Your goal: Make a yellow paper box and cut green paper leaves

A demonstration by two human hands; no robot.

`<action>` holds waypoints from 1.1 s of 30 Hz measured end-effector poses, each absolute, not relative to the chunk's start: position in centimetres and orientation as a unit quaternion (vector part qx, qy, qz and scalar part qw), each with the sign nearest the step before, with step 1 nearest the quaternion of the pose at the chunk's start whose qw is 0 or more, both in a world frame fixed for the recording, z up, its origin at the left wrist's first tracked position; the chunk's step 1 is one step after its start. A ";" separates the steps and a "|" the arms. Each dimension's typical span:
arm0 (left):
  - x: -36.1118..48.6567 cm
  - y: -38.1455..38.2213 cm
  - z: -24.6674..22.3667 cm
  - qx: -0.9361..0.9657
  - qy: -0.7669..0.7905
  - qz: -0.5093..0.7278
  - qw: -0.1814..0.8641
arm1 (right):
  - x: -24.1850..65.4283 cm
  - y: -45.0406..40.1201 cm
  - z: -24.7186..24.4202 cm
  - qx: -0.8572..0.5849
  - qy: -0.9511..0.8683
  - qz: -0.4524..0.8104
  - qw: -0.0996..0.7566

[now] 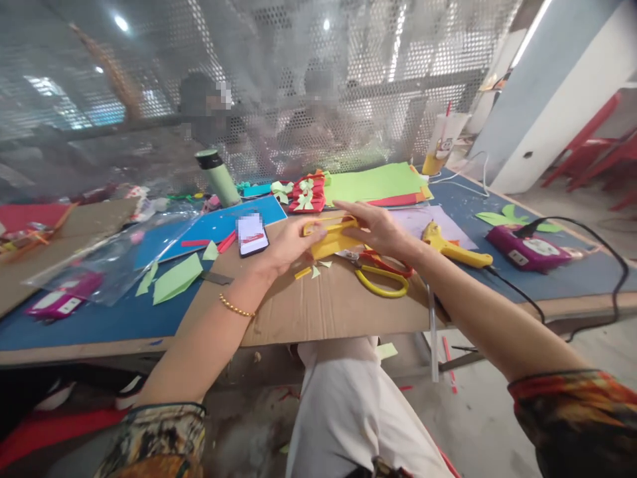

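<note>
A small yellow folded piece [328, 245], paper or felt, is held up over the cardboard between both hands. My left hand [293, 242] pinches its left end, fingers closed. At its upper right side, my right hand [375, 229] grips it with thumb and fingers. Just below my right hand lie scissors [383, 282] with yellow and red handles, their blades partly hidden. A few pale green scraps [315, 271] and a yellow strip [302, 273] are scattered on the cardboard [308, 312] under the piece.
Left of the hands are a phone [252, 234], a grey blade [217, 278] and green sheets [178, 277]. A yellow glue gun [455, 251] and purple power strip [527, 249] with cables lie right. Behind stand a bottle [217, 178], red-and-green bows [307, 194] and a drink cup [442, 143].
</note>
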State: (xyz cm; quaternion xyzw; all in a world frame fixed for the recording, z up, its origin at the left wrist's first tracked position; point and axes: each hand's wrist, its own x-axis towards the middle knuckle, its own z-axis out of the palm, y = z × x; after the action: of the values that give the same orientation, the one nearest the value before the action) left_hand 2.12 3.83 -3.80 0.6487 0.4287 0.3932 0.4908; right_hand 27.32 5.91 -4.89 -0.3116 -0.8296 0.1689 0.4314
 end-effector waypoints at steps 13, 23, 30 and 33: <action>1.0 4.5 -3.0 0.629 0.435 0.433 0.477 | 26.0 6.1 -4.7 -0.346 -0.697 0.365 0.512; 1.4 3.9 -2.7 0.668 0.428 0.420 0.441 | 25.9 5.6 -4.3 -0.405 -0.677 0.388 0.475; 1.7 3.8 -2.6 0.679 0.412 0.435 0.425 | 25.6 5.4 -4.5 -0.393 -0.677 0.399 0.477; 1.8 3.7 -2.4 0.676 0.429 0.436 0.411 | 25.6 5.2 -4.4 -0.394 -0.683 0.392 0.473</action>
State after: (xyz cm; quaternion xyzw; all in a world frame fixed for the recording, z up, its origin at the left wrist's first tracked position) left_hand 1.77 3.74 -2.43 0.6757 0.4289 0.4362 0.4114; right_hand 25.59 5.23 -4.36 -0.3942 -0.6834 0.3919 0.4733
